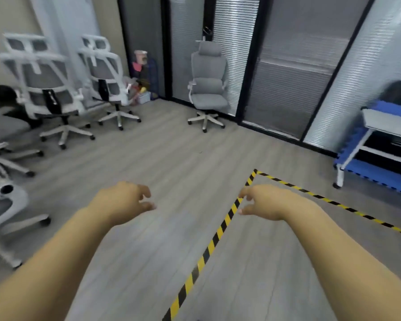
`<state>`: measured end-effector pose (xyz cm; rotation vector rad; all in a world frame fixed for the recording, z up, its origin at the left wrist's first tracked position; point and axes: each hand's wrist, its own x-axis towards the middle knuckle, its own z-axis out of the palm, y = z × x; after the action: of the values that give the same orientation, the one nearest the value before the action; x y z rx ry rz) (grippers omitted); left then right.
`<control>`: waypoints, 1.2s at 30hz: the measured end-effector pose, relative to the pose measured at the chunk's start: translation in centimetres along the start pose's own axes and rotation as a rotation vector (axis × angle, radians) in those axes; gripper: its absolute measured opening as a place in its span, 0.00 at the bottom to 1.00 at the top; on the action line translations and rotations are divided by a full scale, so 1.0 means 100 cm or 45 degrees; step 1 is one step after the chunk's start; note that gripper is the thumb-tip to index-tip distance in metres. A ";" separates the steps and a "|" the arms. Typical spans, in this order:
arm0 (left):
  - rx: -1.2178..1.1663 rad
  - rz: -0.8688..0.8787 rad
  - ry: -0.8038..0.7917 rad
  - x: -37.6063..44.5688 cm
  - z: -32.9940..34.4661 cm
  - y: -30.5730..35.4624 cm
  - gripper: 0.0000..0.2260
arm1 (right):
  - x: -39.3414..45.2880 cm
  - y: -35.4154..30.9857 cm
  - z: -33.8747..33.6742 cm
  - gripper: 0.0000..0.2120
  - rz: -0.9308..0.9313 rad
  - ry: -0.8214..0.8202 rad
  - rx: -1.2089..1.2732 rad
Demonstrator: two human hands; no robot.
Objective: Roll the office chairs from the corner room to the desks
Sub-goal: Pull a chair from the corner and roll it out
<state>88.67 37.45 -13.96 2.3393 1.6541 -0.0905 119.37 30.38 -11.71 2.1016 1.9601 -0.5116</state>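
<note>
Several office chairs stand in the room. A grey padded chair [208,85] faces me by the glass wall at the back. Two white-framed mesh chairs, one [48,89] at the left and one [107,79] beside it, show their backs. More chair parts [2,200] crowd the left edge. My left hand [123,202] and my right hand [266,201] reach forward over bare floor, fingers loosely curled, holding nothing and far from every chair.
Yellow-black hazard tape [220,228] marks a corner on the grey wooden floor. A blue and white rack [377,144] stands at the right. Clutter [141,77] is piled in the back corner. Glass walls with blinds [294,66] close off the back.
</note>
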 end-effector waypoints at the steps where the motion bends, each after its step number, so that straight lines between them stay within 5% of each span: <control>1: -0.017 -0.063 0.008 0.006 -0.004 -0.018 0.19 | 0.025 -0.014 -0.009 0.26 -0.058 -0.009 -0.039; 21: -0.234 -0.947 0.179 0.074 -0.062 -0.260 0.13 | 0.343 -0.284 -0.127 0.27 -0.811 -0.105 -0.343; 36: -0.157 -0.945 0.182 0.178 -0.126 -0.473 0.17 | 0.498 -0.485 -0.168 0.26 -0.906 -0.122 -0.257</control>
<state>49.32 71.57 -14.38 1.5640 2.4317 0.0349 75.33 86.66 -12.54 1.1966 2.5421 -0.4854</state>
